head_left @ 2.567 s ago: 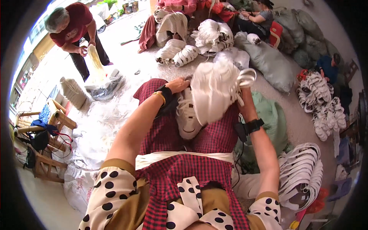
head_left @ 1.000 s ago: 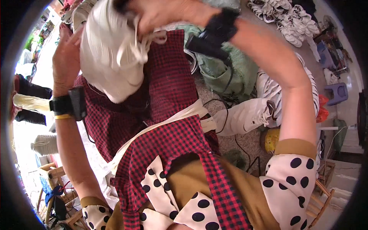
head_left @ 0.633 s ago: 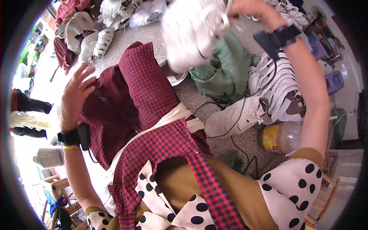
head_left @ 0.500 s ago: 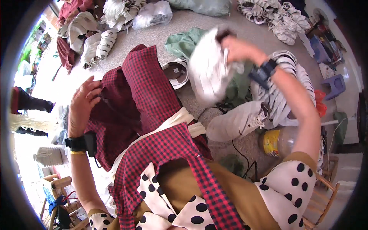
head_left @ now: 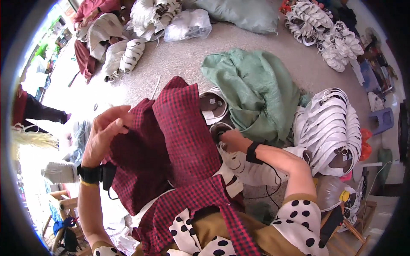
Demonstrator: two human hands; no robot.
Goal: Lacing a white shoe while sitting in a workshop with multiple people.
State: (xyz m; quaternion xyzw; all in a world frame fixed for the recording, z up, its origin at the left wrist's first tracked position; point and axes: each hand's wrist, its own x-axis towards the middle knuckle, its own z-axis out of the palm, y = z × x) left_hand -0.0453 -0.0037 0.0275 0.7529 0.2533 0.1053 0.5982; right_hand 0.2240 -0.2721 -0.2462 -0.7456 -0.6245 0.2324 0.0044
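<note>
My right hand [head_left: 235, 141] is closed on the end of a white shoe upper [head_left: 232, 160], just right of my lap. Its dark opening shows by my fingers, and lace holes run along its side. Raised over my left knee, my left hand [head_left: 106, 133] has its fingers apart and holds nothing. A red-and-black checked apron [head_left: 183, 123] covers my legs. Behind the right forearm lies a pale bundle of shoe uppers [head_left: 279, 164], partly hidden by the arm. Beyond my knee sits a white strappy shoe piece [head_left: 214, 104] with a brown insole.
A crumpled green sack [head_left: 256, 94] spreads ahead on the floor. To its right stands a long stack of nested white strappy shoe pieces [head_left: 326, 128]. A clear jug [head_left: 331, 194] is at my right. More white bundles [head_left: 153, 17] and a person in red [head_left: 96, 10] are farther off.
My right hand has come down and toward my lap with the white piece it held up. The green sack now shows more fully. My left hand stays raised, its fingers turned further inward.
</note>
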